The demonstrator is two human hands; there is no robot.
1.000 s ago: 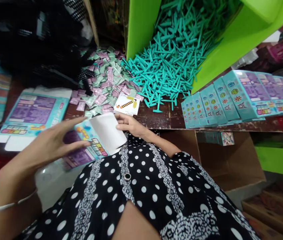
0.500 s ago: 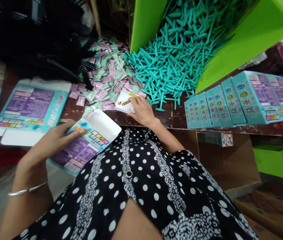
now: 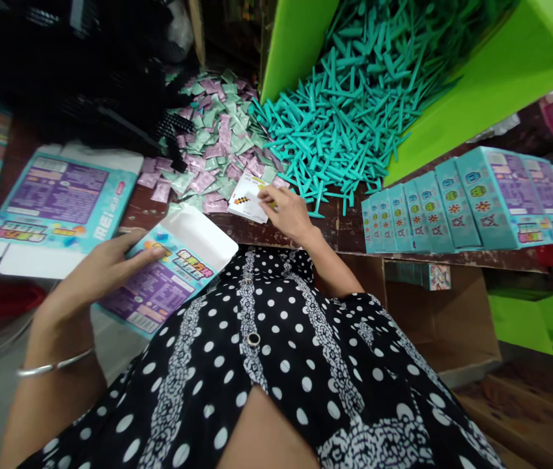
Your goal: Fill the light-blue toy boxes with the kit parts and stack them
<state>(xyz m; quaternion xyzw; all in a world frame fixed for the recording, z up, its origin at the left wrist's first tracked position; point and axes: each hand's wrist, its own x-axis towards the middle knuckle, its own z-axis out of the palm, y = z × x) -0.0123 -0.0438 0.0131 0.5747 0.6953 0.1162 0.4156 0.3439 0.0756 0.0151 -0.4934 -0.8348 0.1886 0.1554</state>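
Observation:
My left hand (image 3: 105, 264) grips a flattened-looking teal and purple printed carton (image 3: 159, 286), thumb on top, with its white end flap standing out toward the upper right. At the table's front edge lies a small stack of white printed leaflets (image 3: 247, 198). My right hand (image 3: 288, 212) is at the right side of this stack, its thumb and fingers pinched together at the edge of the top leaflet. Behind the stack spreads a heap of small pink and pale green sachets (image 3: 217, 137). Beside them, many teal plastic hammer-shaped sticks (image 3: 339, 124) spill from a bright green box (image 3: 432, 146).
Flat teal and purple cartons (image 3: 56, 202) lie at the left. A row of standing filled-out cartons (image 3: 432, 208) lines the table at the right. Below the edge are a brown cardboard box (image 3: 466, 326) and a green bin (image 3: 525, 316). Black netted material (image 3: 85, 71) covers the back left.
My right hand has drawn slightly right across the leaflet stack, its fingers going from lying flat on it to pinching at its edge. My left hand keeps the carton in nearly the same place.

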